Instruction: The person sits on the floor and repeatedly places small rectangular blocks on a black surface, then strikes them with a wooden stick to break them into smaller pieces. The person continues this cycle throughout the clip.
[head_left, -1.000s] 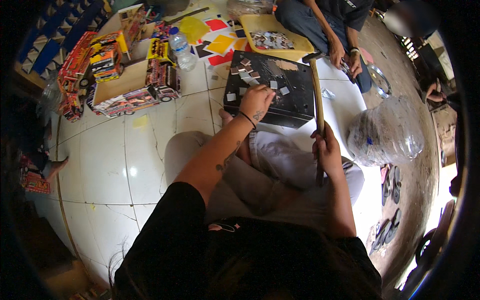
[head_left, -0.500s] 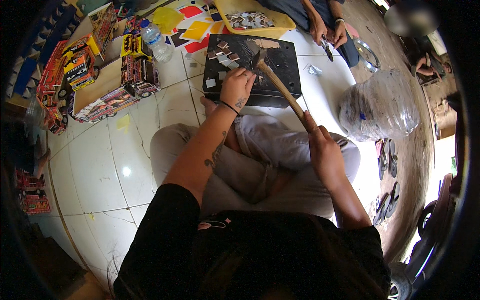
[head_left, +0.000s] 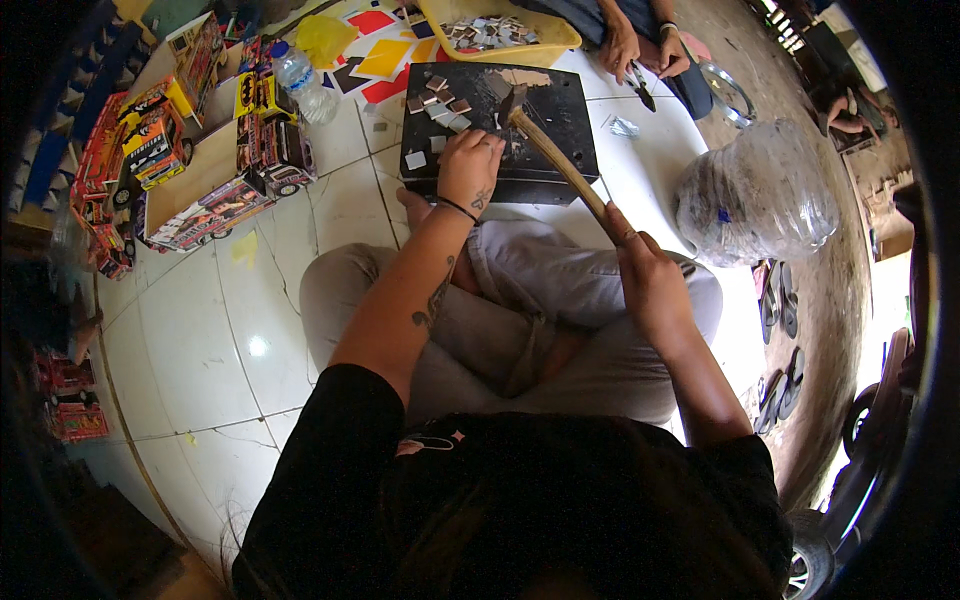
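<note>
My right hand [head_left: 655, 290] grips the lower end of the wooden handle of a hammer [head_left: 562, 165]. The hammer's head is over the middle of a black box [head_left: 565, 110] in front of my crossed legs. At the box's near edge, my left hand [head_left: 470, 168] has its fingers pinched together, left of the hammer head. Whatever those fingers hold is too hidden to name. Several small square pieces [head_left: 438, 100], some brown and some silvery, lie on the box just beyond my left hand.
A yellow basin [head_left: 560, 50] of similar pieces stands behind the box. At the back right, another person's hands [head_left: 622, 48] hold a dark tool [head_left: 640, 88]. Toy trucks [head_left: 210, 205] and a water bottle [head_left: 305, 85] stand left; a plastic-wrapped bundle [head_left: 755, 195] sits right.
The view has shifted slightly. The hammer head is a little farther up in the picture, still over the box. My left hand keeps its pinch at the box's near edge.
</note>
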